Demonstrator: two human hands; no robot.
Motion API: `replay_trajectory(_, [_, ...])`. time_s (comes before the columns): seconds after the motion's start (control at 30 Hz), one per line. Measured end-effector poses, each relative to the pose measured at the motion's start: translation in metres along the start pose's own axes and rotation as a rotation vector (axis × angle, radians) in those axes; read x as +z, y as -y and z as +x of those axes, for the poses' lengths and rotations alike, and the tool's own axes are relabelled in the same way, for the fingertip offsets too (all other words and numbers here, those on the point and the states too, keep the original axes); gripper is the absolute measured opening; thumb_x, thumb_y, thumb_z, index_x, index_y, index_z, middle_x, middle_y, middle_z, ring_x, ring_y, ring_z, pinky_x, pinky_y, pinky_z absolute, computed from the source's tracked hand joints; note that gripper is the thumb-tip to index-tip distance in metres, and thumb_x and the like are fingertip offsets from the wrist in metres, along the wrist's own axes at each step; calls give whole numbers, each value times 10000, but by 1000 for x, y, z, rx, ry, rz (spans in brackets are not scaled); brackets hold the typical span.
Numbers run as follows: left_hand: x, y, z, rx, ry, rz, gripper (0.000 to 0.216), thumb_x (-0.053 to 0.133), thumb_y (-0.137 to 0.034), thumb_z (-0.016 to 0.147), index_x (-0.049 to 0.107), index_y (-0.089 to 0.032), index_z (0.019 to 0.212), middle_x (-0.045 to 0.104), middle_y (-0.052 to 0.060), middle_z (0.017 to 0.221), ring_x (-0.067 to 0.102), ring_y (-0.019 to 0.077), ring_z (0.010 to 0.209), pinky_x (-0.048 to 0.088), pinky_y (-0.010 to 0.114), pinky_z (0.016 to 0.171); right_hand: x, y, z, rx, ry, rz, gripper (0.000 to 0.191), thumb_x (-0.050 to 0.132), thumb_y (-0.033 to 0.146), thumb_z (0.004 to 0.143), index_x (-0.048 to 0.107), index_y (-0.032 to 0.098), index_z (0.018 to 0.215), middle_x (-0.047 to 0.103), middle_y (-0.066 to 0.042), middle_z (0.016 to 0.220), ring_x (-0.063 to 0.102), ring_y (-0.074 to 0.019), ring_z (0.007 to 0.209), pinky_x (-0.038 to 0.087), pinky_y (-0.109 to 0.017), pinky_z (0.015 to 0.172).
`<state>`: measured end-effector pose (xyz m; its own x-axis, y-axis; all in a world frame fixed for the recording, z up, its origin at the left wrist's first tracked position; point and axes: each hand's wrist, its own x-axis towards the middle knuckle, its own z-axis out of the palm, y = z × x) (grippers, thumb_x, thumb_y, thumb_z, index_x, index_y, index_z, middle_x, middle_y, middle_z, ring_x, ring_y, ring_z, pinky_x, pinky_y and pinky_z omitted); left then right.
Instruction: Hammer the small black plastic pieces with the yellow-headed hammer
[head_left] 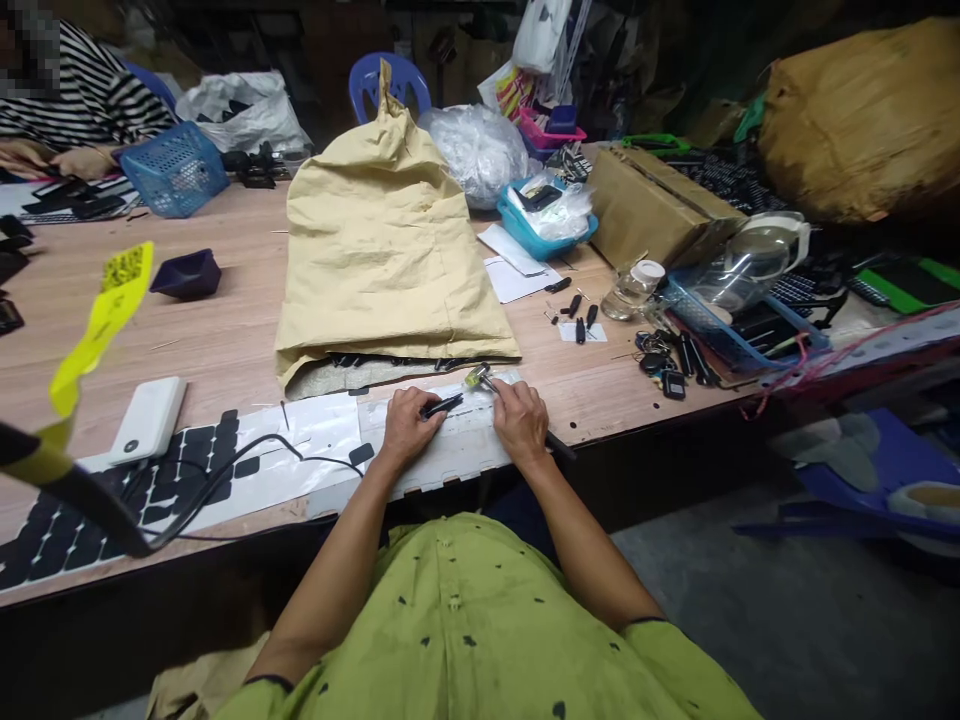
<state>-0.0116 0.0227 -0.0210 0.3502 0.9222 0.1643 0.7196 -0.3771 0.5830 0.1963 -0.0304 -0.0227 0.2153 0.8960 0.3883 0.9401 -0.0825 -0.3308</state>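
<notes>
Near the table's front edge, my left hand [411, 425] pinches a slim black piece [444, 405], perhaps part of a key case, against a pale board [450, 460]. My right hand [520, 420] is closed round a small hammer [478, 375]. The hammer's yellow and metal head is raised slightly beyond the black piece and apart from it. Its dark handle sticks out below my palm. Just past both hands lies a large tan cloth sack [390, 260], with dark small parts showing along its near edge.
White sheets with black pads [202, 460], a white power bank [150, 420] and a black cable lie left. Black key cases [580, 330], a clear jar [634, 290] and a blue basket [742, 320] stand right. A co-worker in a striped sleeve [112, 90] sits far left.
</notes>
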Motion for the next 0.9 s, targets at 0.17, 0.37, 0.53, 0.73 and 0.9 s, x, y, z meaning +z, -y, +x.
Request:
replay_trajectory(0.17, [1,-2,1,-15,10,-14,145,718,-298,844,766,-253,972,676,31,856,565,242,888,456,392,859,-11,8,-14,-22,-33,253,362,450,244,1004,711,242,1255,692,-78,1031,634,-208,950,498,-294,826])
replay_trajectory(0.37, [1,-3,1,-19,25,-3,176,697,-337,872,785,-268,1007,672,39,876,552,245,898,452,395,857,-15,17,-25,-51,35,460,348,457,263,995,728,239,1213,731,-69,1036,686,-198,982,560,-301,876])
replay_trajectory(0.53, [2,-2,1,-17,19,-8,190,689,-350,881,793,-275,1021,673,40,878,554,242,899,452,396,857,-15,19,-29,-73,55,478,352,454,265,1000,727,243,1222,733,-73,1041,691,-193,995,564,-293,879])
replay_trajectory(0.73, [4,-3,2,-17,11,-18,184,692,-344,876,794,-279,1015,662,38,860,549,242,900,448,395,855,-15,21,-27,-71,89,469,349,466,250,989,729,250,1219,732,-67,1027,696,-189,974,569,-283,860])
replay_trajectory(0.9, [4,-6,1,-19,2,-13,162,707,-294,846,785,-269,986,656,35,863,554,238,895,449,391,850,-15,27,-28,-124,107,496,353,470,252,990,728,252,1232,733,-67,1025,694,-188,974,568,-282,872])
